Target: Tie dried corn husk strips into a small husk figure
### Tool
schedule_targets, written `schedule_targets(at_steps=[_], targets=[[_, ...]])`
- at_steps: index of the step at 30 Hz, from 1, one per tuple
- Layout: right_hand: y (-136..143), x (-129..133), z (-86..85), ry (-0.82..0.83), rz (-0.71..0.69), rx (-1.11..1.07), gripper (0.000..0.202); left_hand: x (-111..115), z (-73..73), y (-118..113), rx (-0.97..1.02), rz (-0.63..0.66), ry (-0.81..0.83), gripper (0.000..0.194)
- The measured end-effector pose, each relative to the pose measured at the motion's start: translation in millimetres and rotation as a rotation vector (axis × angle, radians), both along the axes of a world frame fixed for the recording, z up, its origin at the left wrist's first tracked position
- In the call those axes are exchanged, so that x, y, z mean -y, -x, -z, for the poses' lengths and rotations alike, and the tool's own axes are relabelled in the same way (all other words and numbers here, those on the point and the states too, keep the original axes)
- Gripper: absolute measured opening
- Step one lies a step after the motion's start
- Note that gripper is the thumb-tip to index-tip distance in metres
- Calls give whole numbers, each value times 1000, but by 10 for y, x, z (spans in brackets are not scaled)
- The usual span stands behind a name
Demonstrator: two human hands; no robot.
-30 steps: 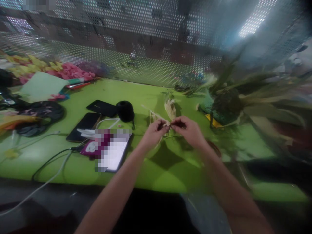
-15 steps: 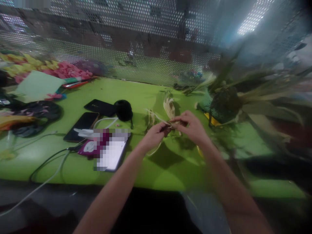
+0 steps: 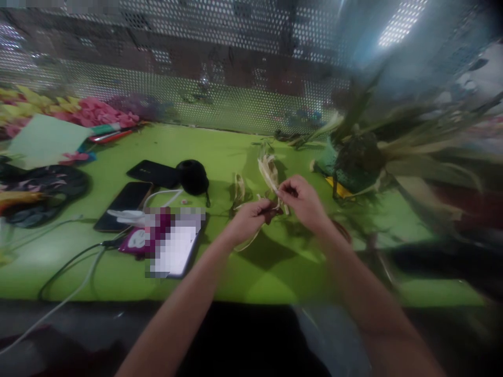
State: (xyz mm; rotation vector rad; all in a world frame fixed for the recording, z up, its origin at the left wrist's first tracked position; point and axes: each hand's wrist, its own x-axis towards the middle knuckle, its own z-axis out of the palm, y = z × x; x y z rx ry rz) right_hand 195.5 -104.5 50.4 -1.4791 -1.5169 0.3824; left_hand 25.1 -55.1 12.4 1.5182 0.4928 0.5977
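My left hand (image 3: 250,219) is closed in a pinch on thin, pale dried leaf strips (image 3: 283,206) above the table. To its right, my right hand (image 3: 303,203) has thumb and fingertips pressed together on the upper end of the same strips. A small gap separates the two hands. Just beyond them lies a pale, curled dried husk (image 3: 269,170), near or touching my right fingertips. A smaller curled dried piece (image 3: 239,189) sits beyond my left hand. The exact grip inside the left fingers is hidden.
Left on the green table (image 3: 223,141) are a black phone (image 3: 123,205), a lit phone (image 3: 176,251), a round black object (image 3: 192,177) and cables. Long dried leaves (image 3: 424,141) and a dark-green bundle (image 3: 359,157) stand at right. A perforated metal panel (image 3: 236,78) rises behind.
My right hand has drawn slightly away from the left, its fingertips now on the strips' upper end. The left hand stays about where it was. The whole view has shifted a little.
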Motion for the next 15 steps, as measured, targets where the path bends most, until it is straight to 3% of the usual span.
schedule_targets(at_steps=[7, 12, 15], targets=[[-39, 51, -92, 46, -44, -96, 12, -39, -20, 16, 1, -92, 50, 25], [-85, 37, -68, -18, -88, 97, 6, -42, -9, 23, 94, -113, 106, 27], [-90, 14, -46, -45, -78, 108, 3, -40, -12, 28, 97, -117, 143, 26]])
